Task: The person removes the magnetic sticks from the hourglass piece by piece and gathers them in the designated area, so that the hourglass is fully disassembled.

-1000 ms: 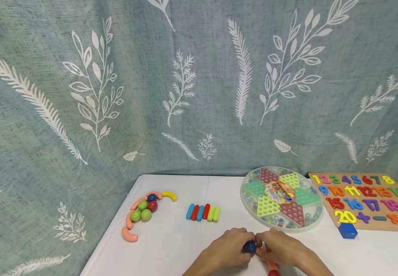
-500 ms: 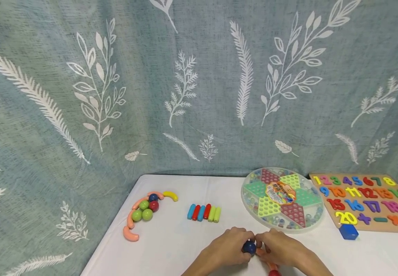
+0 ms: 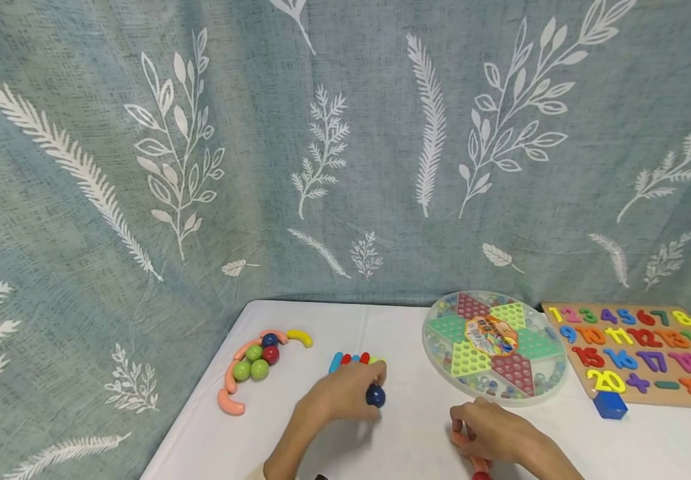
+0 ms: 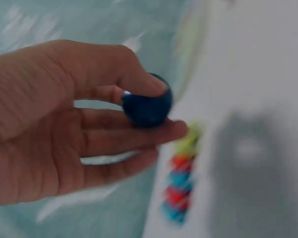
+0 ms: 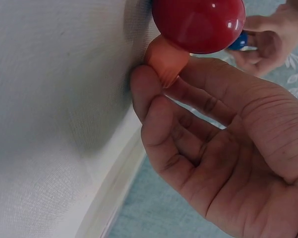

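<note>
My left hand (image 3: 342, 393) pinches a dark blue ball (image 4: 148, 106) between thumb and fingers, held up above the white table. In the left wrist view the thumb lies over its top. Farther right, my right hand (image 3: 492, 430) is low at the table, its thumb and fingertips pinching a small orange-pink piece (image 5: 166, 57) with a ridged end. A glossy red ball (image 5: 201, 25) sits right against that piece, in the head view mostly cut off by the bottom edge. Red, blue and yellow-green sticks (image 3: 337, 361) are partly hidden behind the left hand.
At left, a curved row of pink sausage-like pieces (image 3: 231, 403) and a yellow banana-shaped piece (image 3: 300, 338) border green balls (image 3: 259, 369), a red ball (image 3: 270, 355) and a blue one. A round Chinese checkers board (image 3: 471, 360), number board (image 3: 651, 360) and blue block (image 3: 610, 405) stand right.
My left hand has lifted the blue ball away from the right hand and carried it left, towards the sticks. The right hand stays at the orange-pink piece. The head view has shifted slightly.
</note>
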`<move>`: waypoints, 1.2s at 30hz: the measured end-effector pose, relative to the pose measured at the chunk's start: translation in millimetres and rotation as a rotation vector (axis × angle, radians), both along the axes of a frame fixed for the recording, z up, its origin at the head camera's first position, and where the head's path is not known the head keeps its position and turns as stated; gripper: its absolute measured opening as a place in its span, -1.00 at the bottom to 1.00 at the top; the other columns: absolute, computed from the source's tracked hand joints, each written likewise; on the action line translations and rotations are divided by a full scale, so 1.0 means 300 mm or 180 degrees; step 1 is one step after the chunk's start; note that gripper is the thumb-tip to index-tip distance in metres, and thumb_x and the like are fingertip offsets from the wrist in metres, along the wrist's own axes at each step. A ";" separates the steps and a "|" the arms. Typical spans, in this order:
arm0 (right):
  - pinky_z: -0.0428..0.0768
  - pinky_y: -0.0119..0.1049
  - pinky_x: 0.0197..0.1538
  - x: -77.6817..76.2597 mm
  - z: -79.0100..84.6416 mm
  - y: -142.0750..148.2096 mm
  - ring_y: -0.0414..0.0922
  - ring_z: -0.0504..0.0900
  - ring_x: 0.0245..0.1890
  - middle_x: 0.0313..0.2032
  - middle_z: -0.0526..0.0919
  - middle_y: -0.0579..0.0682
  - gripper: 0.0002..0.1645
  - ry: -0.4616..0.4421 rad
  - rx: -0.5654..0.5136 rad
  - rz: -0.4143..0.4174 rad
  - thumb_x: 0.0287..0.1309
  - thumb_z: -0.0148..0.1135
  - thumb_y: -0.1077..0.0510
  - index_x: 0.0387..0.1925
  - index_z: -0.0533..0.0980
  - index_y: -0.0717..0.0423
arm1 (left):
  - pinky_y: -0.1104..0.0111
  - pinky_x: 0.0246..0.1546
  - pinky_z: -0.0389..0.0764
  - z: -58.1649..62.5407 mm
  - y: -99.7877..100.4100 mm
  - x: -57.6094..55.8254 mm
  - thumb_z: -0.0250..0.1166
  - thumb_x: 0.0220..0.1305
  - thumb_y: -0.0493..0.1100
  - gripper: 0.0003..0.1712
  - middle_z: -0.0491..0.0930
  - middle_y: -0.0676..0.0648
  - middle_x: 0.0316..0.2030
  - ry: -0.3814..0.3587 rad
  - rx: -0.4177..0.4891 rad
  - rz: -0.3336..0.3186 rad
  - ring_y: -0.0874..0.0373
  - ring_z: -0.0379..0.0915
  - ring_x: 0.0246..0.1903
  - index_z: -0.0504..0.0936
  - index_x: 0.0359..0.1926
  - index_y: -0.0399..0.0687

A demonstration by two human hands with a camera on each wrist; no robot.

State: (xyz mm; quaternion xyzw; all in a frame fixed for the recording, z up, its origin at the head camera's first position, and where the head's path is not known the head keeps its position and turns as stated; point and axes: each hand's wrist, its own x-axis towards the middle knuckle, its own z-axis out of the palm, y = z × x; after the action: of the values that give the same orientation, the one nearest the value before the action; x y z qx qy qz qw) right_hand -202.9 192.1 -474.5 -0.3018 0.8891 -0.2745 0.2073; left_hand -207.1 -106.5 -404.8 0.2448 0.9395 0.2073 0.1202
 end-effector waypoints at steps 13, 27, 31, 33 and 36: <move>0.36 -0.48 -0.57 0.002 0.015 0.005 -0.38 0.42 -0.77 -0.75 0.49 -0.26 -0.79 -0.0055 -0.0019 -0.0004 0.31 0.40 0.11 -0.41 0.52 -0.11 | 0.27 -0.27 0.55 0.089 -0.494 -0.006 0.60 0.07 -0.25 -0.72 0.67 -0.04 -0.31 -0.0151 -0.0163 0.1216 0.13 0.49 -0.31 0.71 -0.19 -0.12; 0.40 -0.49 -0.57 -0.060 -0.111 0.045 -0.41 0.46 -0.76 -0.73 0.50 -0.36 -0.82 0.0024 0.0039 0.0042 0.34 0.38 -0.06 -0.36 0.53 -0.24 | 0.34 -0.43 0.32 0.026 -0.573 -0.014 0.62 0.03 -0.22 -0.63 0.41 -0.02 -0.47 -0.0224 -0.0411 0.1836 0.12 0.32 -0.44 0.51 -0.41 -0.14; 0.39 -0.49 -0.57 -0.043 -0.073 0.030 -0.40 0.45 -0.76 -0.74 0.49 -0.34 -0.82 0.0033 0.0013 0.0052 0.35 0.38 0.00 -0.36 0.53 -0.19 | 0.37 -0.48 0.29 0.010 -0.568 -0.020 0.63 0.01 -0.22 -0.60 0.39 0.01 -0.53 -0.0228 -0.0432 0.1912 0.15 0.30 -0.48 0.48 -0.49 -0.12; 0.37 -0.49 -0.57 -0.030 -0.050 0.018 -0.39 0.44 -0.76 -0.74 0.48 -0.33 -0.80 0.0030 0.0017 0.0017 0.34 0.38 0.03 -0.38 0.52 -0.19 | 0.37 -0.49 0.29 0.004 -0.568 -0.020 0.63 0.01 -0.23 -0.59 0.39 0.01 -0.55 -0.0246 -0.0404 0.1966 0.14 0.31 -0.50 0.47 -0.51 -0.11; 0.36 -0.51 -0.55 -0.013 -0.016 0.002 -0.42 0.42 -0.76 -0.75 0.46 -0.35 -0.80 0.0038 0.0078 -0.0010 0.33 0.37 0.07 -0.40 0.51 -0.21 | 0.36 -0.49 0.31 -0.001 -0.572 -0.022 0.61 0.02 -0.25 -0.59 0.41 -0.01 -0.56 -0.0223 -0.0413 0.2002 0.13 0.34 -0.50 0.45 -0.51 -0.12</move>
State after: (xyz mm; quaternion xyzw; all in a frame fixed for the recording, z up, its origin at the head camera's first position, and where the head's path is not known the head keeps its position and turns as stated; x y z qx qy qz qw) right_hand -206.8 192.7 -479.2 -0.2995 0.8941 -0.2621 0.2053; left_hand -213.7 -278.1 -405.2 -0.0730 0.9757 0.1821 0.0978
